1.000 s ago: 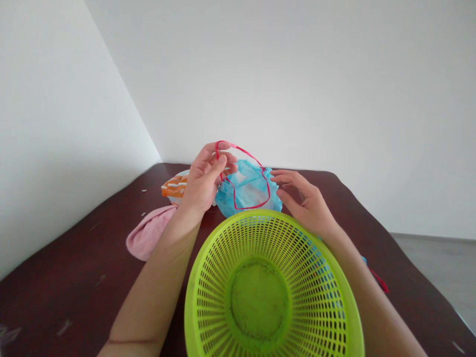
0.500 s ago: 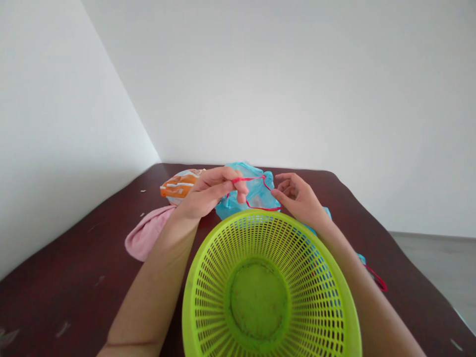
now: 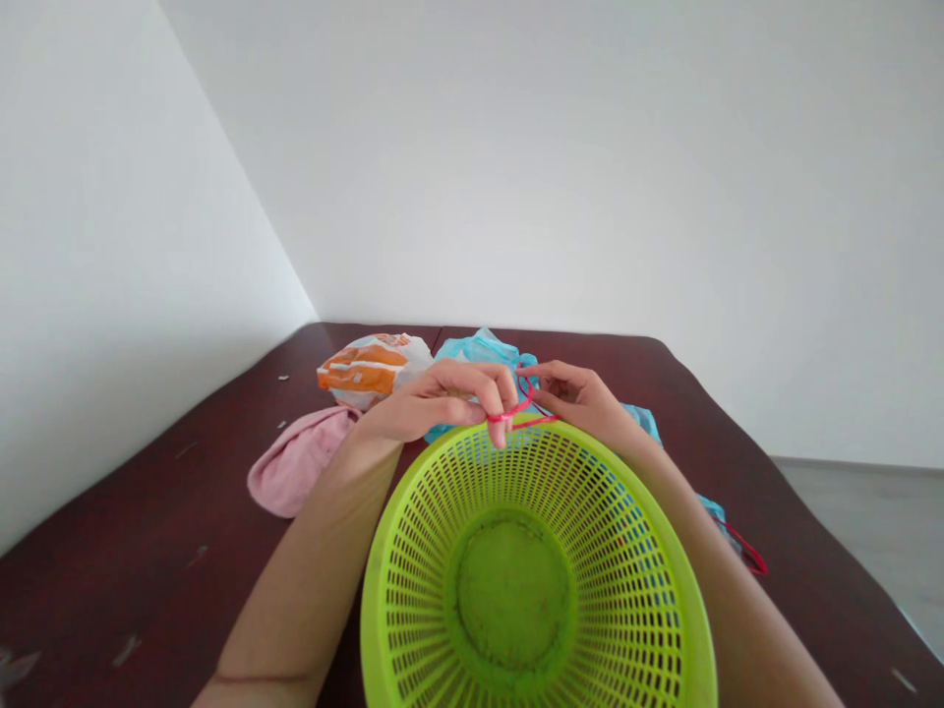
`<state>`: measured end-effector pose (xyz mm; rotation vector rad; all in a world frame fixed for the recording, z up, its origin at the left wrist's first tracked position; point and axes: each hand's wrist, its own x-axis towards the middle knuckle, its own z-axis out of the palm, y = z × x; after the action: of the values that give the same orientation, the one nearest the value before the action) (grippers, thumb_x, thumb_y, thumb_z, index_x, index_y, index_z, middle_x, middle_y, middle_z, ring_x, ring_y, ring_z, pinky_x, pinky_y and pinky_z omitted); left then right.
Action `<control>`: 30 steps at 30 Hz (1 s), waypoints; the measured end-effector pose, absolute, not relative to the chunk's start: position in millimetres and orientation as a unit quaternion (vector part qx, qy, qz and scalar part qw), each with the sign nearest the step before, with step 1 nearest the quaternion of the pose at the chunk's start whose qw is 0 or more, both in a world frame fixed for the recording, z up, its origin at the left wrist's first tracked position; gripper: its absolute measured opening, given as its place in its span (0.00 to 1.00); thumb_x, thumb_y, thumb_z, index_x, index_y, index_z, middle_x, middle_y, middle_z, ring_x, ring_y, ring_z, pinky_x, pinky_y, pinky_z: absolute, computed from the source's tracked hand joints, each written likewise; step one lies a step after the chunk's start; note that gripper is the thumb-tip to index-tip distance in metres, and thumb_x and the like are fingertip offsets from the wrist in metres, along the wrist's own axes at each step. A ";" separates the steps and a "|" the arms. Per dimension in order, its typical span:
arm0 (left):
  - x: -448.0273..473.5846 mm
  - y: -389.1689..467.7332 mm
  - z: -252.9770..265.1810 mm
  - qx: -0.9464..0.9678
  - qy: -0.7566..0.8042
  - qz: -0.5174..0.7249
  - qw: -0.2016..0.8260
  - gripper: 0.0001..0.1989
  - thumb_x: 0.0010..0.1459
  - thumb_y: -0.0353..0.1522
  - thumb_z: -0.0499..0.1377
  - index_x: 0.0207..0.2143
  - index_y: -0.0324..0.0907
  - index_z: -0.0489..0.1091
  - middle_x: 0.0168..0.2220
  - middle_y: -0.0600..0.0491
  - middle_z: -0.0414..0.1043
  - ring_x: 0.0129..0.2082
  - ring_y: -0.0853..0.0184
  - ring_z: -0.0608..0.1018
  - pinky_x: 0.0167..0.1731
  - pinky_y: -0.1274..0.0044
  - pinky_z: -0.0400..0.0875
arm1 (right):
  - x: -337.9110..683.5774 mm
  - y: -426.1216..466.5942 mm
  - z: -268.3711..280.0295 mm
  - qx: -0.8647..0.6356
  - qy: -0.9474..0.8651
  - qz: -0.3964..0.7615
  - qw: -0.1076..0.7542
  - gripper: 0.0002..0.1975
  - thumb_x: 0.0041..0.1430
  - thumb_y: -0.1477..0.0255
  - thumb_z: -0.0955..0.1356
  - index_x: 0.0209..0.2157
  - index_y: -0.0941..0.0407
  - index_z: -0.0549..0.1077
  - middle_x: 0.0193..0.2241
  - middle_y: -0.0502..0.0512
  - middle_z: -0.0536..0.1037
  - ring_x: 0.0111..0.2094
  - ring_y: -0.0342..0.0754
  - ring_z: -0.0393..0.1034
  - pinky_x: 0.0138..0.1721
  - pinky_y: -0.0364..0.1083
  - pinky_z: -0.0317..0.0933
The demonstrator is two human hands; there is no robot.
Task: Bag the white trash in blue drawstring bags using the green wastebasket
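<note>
In the head view, a red string (image 3: pixel 522 406) is seen across the fingers of the left hand (image 3: pixel 449 395), apparently pinched there by the thumb, above the far rim of the green basket (image 3: pixel 514 590). The right hand (image 3: pixel 582 393) is held just beside it, near the blue plastic bag (image 3: pixel 479 348); whether its thumb and fingers are closed on anything cannot be told. For clean handling, gentle, even tension is probably best, with the string kept off the slotted basket, where it could snag. Movement is bounded behind by the table (image 3: pixel 147 551) edge and wall (image 3: pixel 553 177), leftward by an orange-and-white bag (image 3: pixel 373 370) and pink cloth (image 3: pixel 299 462); open room is offered upward.
</note>
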<state>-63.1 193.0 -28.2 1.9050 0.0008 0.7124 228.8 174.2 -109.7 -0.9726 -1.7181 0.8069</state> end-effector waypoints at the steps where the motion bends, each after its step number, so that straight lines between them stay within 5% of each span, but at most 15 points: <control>1: -61.9 191.3 -26.8 0.798 0.007 0.294 0.525 0.14 0.74 0.44 0.70 0.36 0.49 0.90 0.39 0.45 0.86 0.44 0.53 0.85 0.52 0.62 0.81 | 228.1 174.7 -110.1 -0.399 -0.708 0.323 0.485 0.15 0.71 0.58 0.80 0.55 0.45 0.90 0.44 0.53 0.87 0.34 0.48 0.71 0.37 0.51 0.67; 5: -55.5 198.5 -31.2 0.824 0.062 0.286 0.485 0.19 0.78 0.48 0.66 0.40 0.46 0.87 0.40 0.46 0.84 0.43 0.55 0.83 0.51 0.64 0.79 | 222.6 172.8 -106.3 -0.399 -0.701 0.311 0.502 0.12 0.71 0.56 0.81 0.44 0.48 0.88 0.40 0.53 0.87 0.38 0.51 0.78 0.42 0.52 0.72; 12: -37.4 233.3 -71.7 0.812 0.329 0.340 0.342 0.28 0.83 0.58 0.55 0.39 0.47 0.73 0.36 0.53 0.75 0.37 0.60 0.75 0.41 0.69 0.71 | 217.2 171.4 -102.1 -0.345 -0.669 0.319 0.575 0.13 0.72 0.52 0.82 0.45 0.46 0.89 0.46 0.55 0.91 0.50 0.55 0.85 0.57 0.58 0.79; 17: -27.5 239.0 -77.7 0.785 0.283 0.378 0.401 0.25 0.77 0.57 0.63 0.42 0.45 0.79 0.38 0.52 0.80 0.38 0.61 0.78 0.41 0.71 0.73 | 218.4 171.3 -105.0 -0.320 -0.671 0.346 0.573 0.11 0.71 0.54 0.83 0.45 0.45 0.91 0.52 0.55 0.92 0.56 0.56 0.86 0.63 0.60 0.80; 24: -34.0 242.5 -72.0 0.657 0.294 0.466 0.514 0.24 0.73 0.55 0.70 0.43 0.47 0.72 0.36 0.53 0.84 0.37 0.64 0.85 0.42 0.73 0.82 | 222.5 173.4 -100.3 -0.335 -0.659 0.308 0.599 0.08 0.70 0.57 0.84 0.44 0.45 0.92 0.47 0.56 0.93 0.60 0.59 0.86 0.65 0.63 0.80; 30: -33.7 238.1 -74.0 0.684 0.284 0.378 0.555 0.29 0.70 0.58 0.74 0.46 0.46 0.69 0.39 0.52 0.85 0.38 0.64 0.87 0.43 0.72 0.83 | 219.8 170.8 -98.9 -0.311 -0.647 0.354 0.600 0.10 0.68 0.56 0.85 0.44 0.45 0.92 0.50 0.56 0.94 0.58 0.58 0.88 0.66 0.63 0.81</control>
<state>-33.7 238.1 -74.0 1.6154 0.6705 0.8936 219.8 170.8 -98.9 -0.7217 -1.4993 0.8199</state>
